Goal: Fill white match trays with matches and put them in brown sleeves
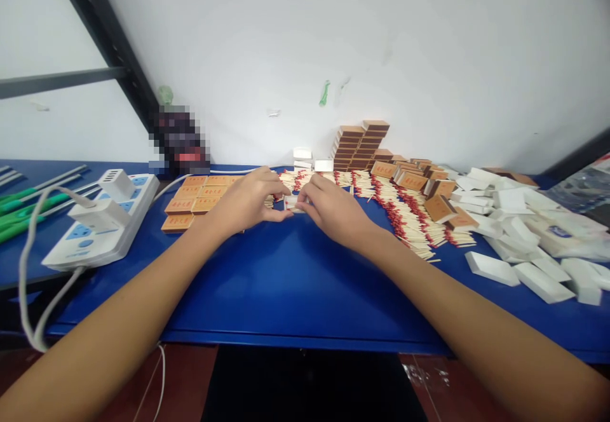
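A small white matchbox tray [291, 202] lies on the blue table between my hands, with a little red showing at its left end. My left hand [257, 201] is beside that end, thumb and fingers apart, with nothing visible between them. At the other end, my right hand [331, 209] has its thumb and fingertips closed on the tray; its fingers hide part of the inside. Loose red-tipped matches [400, 209] spread behind and to the right of my hands. Orange matchboxes [183, 206] stand in stacked rows left of my left hand.
Brown-sided matchboxes [357, 149] are stacked against the wall, with more tumbled to their right. White trays [517, 238] are heaped at the right beside a plastic packet [562, 231]. A power strip [102, 231] with cables and green-handled tools [28, 209] lie left.
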`<state>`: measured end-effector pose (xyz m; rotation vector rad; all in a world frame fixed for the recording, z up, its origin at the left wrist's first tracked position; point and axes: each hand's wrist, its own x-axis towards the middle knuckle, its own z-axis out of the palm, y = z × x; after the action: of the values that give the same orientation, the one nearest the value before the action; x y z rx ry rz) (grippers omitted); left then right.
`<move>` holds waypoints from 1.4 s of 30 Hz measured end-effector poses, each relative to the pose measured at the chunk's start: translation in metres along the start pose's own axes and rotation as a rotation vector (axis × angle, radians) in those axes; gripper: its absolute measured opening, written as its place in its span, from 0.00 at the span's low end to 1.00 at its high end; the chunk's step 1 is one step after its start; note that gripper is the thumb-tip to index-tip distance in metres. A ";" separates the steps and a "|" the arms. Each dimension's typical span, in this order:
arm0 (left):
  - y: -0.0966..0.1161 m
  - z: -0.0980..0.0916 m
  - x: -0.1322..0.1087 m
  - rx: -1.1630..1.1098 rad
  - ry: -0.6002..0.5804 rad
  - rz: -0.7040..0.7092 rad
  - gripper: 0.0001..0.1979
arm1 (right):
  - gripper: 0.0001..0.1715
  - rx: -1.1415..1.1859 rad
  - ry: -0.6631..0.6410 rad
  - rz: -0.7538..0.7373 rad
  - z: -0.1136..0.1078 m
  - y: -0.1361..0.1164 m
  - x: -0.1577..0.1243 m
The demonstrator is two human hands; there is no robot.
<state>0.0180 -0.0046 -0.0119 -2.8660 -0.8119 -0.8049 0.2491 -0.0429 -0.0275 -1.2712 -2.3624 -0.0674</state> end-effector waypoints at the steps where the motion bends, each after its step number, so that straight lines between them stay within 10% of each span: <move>1: 0.001 0.000 0.000 -0.004 0.004 0.004 0.14 | 0.04 -0.016 -0.006 -0.004 0.000 -0.001 0.000; 13: 0.000 0.006 -0.001 0.014 -0.037 0.019 0.13 | 0.13 -0.022 -0.125 -0.029 -0.007 -0.002 -0.004; 21: -0.014 -0.015 -0.003 0.100 0.030 -0.109 0.15 | 0.10 0.130 0.113 -0.088 -0.005 -0.009 -0.005; 28: -0.025 -0.018 -0.006 0.177 0.041 -0.203 0.15 | 0.19 0.167 -0.160 -0.264 0.023 -0.033 -0.004; 42: -0.022 -0.015 -0.006 0.173 0.032 -0.207 0.15 | 0.18 0.268 -0.183 -0.170 0.025 -0.033 -0.002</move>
<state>-0.0041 0.0085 -0.0039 -2.6429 -1.1291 -0.7554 0.2140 -0.0574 -0.0451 -0.9844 -2.5268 0.3149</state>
